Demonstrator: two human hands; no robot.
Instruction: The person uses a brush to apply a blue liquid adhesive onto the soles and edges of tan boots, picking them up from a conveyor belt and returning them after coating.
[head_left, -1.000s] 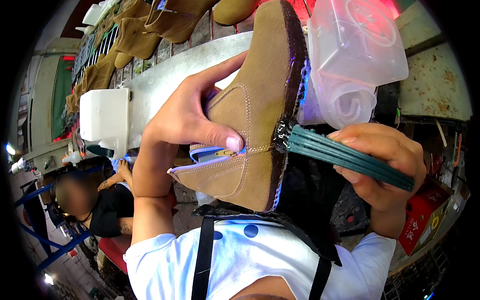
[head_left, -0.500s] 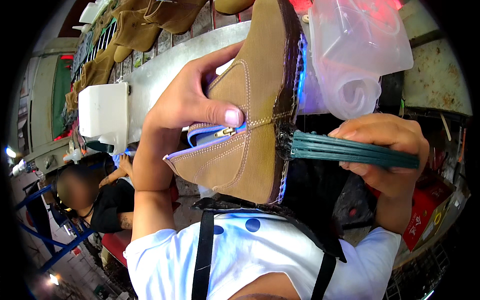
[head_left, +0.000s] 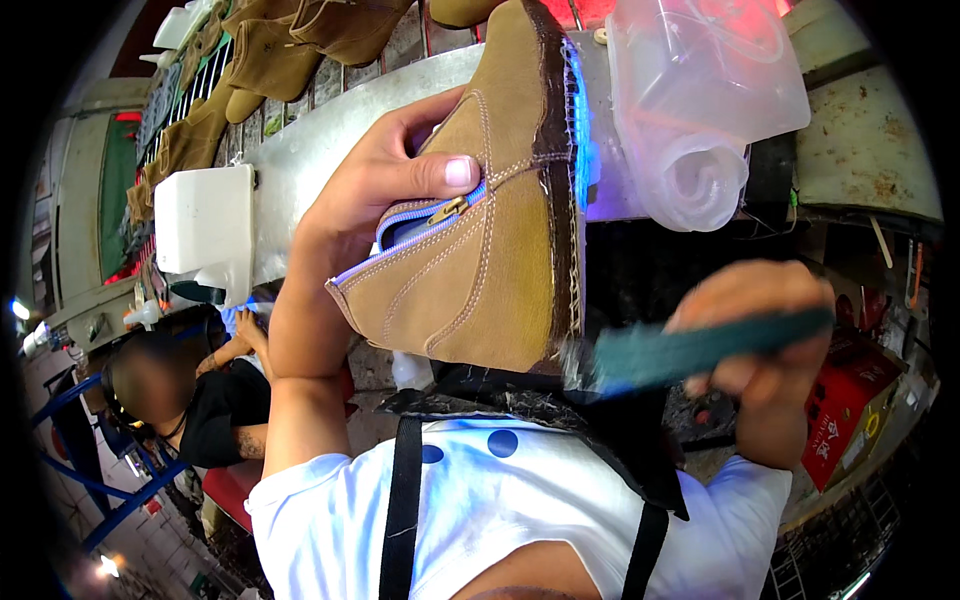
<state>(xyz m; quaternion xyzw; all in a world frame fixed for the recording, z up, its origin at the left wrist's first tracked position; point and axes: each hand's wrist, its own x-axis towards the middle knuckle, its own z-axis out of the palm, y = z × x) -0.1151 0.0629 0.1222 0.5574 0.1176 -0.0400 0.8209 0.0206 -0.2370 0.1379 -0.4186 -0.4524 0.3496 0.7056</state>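
Observation:
My left hand [head_left: 385, 180] grips a tan suede ankle boot [head_left: 490, 250] by its upper, thumb pressed beside the side zipper. The boot is held on its side, its dark sole edge facing right. My right hand [head_left: 760, 335] holds a flat green brush [head_left: 700, 345], blurred with motion, with its tip next to the heel end of the sole edge.
A clear plastic container [head_left: 710, 90] lies at the upper right on a metal bench [head_left: 330, 140]. A white plastic box [head_left: 205, 225] sits at the bench's left end. Several tan boots [head_left: 260, 60] lie beyond. Another person [head_left: 170, 400] is at lower left. A red box [head_left: 850, 410] stands at right.
The boot has shifted up and slightly right in my left hand. My right hand and the green brush have dropped lower along the sole edge toward the heel.

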